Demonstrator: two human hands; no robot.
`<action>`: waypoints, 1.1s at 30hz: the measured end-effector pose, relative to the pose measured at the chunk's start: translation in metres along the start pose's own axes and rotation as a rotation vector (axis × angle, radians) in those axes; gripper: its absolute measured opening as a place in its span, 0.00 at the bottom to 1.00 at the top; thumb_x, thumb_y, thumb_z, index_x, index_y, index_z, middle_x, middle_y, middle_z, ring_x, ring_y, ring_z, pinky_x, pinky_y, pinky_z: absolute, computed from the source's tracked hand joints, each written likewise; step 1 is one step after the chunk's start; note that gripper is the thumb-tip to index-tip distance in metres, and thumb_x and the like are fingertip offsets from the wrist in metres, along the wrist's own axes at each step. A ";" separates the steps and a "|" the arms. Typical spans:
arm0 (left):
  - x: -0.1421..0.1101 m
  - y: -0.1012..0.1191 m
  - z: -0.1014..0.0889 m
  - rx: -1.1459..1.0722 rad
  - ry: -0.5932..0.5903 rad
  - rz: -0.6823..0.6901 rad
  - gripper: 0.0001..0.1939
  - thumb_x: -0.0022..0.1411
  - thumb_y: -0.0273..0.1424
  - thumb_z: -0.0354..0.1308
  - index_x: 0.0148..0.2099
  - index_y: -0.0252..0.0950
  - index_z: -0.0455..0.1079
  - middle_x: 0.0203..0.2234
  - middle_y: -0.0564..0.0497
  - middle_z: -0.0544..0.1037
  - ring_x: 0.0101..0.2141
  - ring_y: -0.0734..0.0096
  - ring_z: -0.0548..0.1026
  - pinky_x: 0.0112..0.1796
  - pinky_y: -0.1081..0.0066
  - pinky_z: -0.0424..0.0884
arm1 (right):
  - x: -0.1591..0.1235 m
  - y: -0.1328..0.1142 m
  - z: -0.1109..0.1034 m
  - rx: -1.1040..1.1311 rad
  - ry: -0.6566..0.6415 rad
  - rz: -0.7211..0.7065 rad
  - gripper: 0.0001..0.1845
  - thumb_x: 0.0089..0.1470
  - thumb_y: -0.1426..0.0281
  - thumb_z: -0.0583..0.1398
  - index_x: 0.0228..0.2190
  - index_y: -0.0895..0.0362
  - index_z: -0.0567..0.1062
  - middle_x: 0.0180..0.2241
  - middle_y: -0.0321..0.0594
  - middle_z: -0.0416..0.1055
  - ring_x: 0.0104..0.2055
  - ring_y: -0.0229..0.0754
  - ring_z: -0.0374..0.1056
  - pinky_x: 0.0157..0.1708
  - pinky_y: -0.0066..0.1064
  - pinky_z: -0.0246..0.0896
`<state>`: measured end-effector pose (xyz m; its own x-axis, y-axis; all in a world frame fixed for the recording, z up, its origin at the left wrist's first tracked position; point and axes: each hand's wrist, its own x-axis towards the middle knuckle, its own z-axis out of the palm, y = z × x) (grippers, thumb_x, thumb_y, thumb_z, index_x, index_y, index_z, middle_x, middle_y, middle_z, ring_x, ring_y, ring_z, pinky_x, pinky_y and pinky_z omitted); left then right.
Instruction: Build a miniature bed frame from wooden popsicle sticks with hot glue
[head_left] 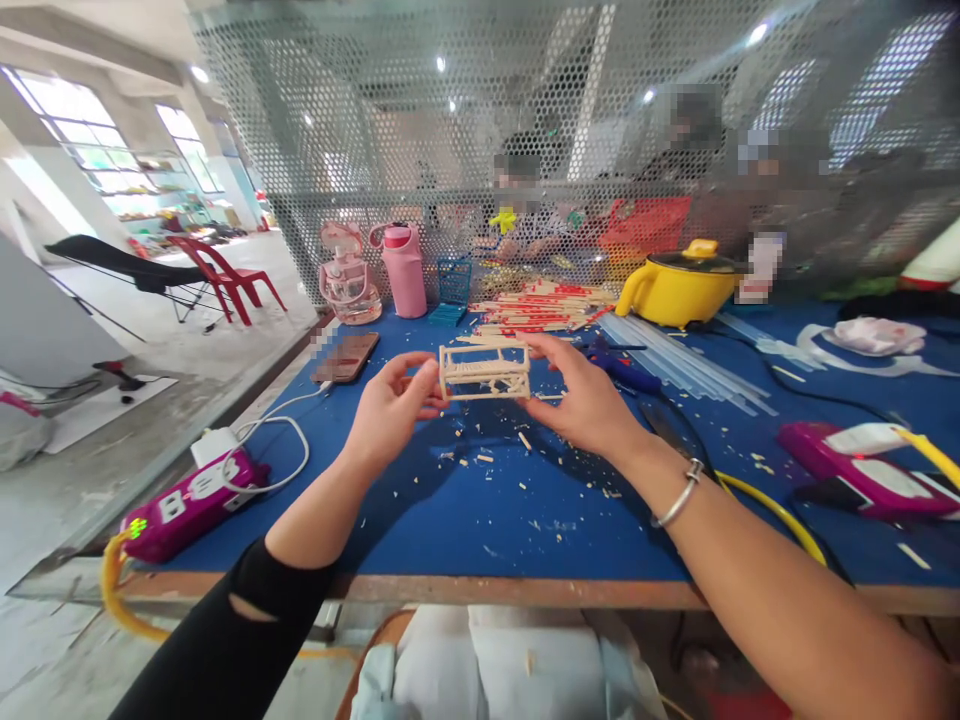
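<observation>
A small pale wooden stick frame, shaped like an open box with crossbars, is held level above the blue work surface. My left hand pinches its left end between thumb and fingers. At the other end, my right hand grips with the thumb below and the fingers above. Beyond the frame lies a heap of thin wooden sticks, many with red markings. A dark blue glue gun rests just past my right hand, beside translucent glue sticks.
Wood scraps litter the blue mat. To the left are a phone and a purple power strip; another purple strip lies right. A yellow pot, pink bottle and clear bottle stand before the perforated screen.
</observation>
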<state>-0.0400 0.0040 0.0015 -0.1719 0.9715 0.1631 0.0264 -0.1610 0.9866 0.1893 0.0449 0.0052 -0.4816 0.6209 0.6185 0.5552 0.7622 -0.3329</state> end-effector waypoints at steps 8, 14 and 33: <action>0.005 -0.009 0.005 -0.074 -0.127 0.025 0.33 0.55 0.31 0.63 0.62 0.36 0.60 0.28 0.51 0.81 0.32 0.72 0.80 0.31 0.77 0.74 | 0.001 0.014 0.011 -0.038 -0.034 -0.005 0.38 0.51 0.72 0.61 0.60 0.49 0.54 0.59 0.42 0.61 0.56 0.49 0.62 0.51 0.42 0.64; 0.013 -0.001 0.007 -0.210 0.023 -0.017 0.31 0.57 0.26 0.61 0.62 0.36 0.59 0.26 0.52 0.81 0.28 0.75 0.79 0.27 0.80 0.73 | 0.002 -0.004 -0.016 -0.238 0.057 0.112 0.29 0.48 0.73 0.61 0.53 0.58 0.64 0.51 0.49 0.66 0.46 0.49 0.68 0.43 0.38 0.65; 0.028 0.010 0.017 -0.265 0.005 -0.059 0.19 0.61 0.29 0.57 0.55 0.36 0.61 0.27 0.53 0.79 0.23 0.76 0.78 0.21 0.80 0.71 | 0.027 0.012 0.030 -0.193 -0.590 0.306 0.18 0.55 0.62 0.58 0.46 0.59 0.71 0.30 0.40 0.76 0.29 0.40 0.70 0.26 0.26 0.58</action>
<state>-0.0275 0.0328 0.0159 -0.1704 0.9798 0.1046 -0.2426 -0.1446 0.9593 0.1631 0.0764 -0.0037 -0.5421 0.8403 0.0078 0.8092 0.5246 -0.2645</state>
